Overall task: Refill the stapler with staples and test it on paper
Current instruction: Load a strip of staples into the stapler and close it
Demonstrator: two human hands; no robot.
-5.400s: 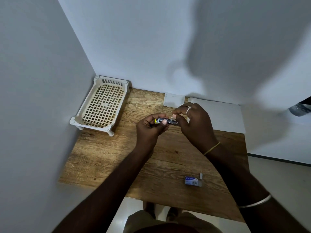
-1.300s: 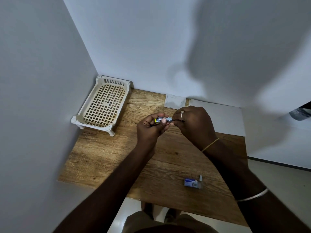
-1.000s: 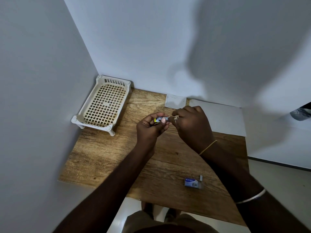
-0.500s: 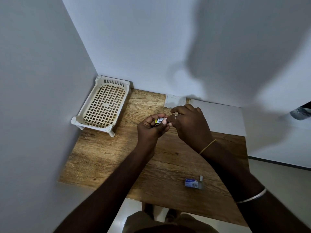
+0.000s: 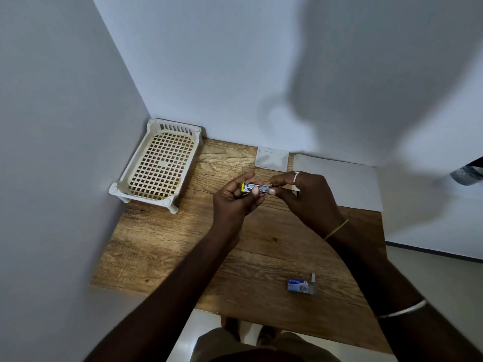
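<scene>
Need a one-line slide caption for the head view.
Over a wooden table, the left hand grips a small stapler while the right hand pinches its end; a staple box lies nearby.

Person as seen from the head camera. Both forearms bare. Right hand (image 5: 308, 199): pale metallic ring (image 5: 296, 176) on one finger; thin yellowish band (image 5: 336, 229), possibly thread, around the wrist; slim silver-coloured bangle (image 5: 401, 311) higher up the forearm. Left hand (image 5: 232, 202): bare. Lower frame edge: olive-brown garment (image 5: 222, 343) covering the legs.
</scene>
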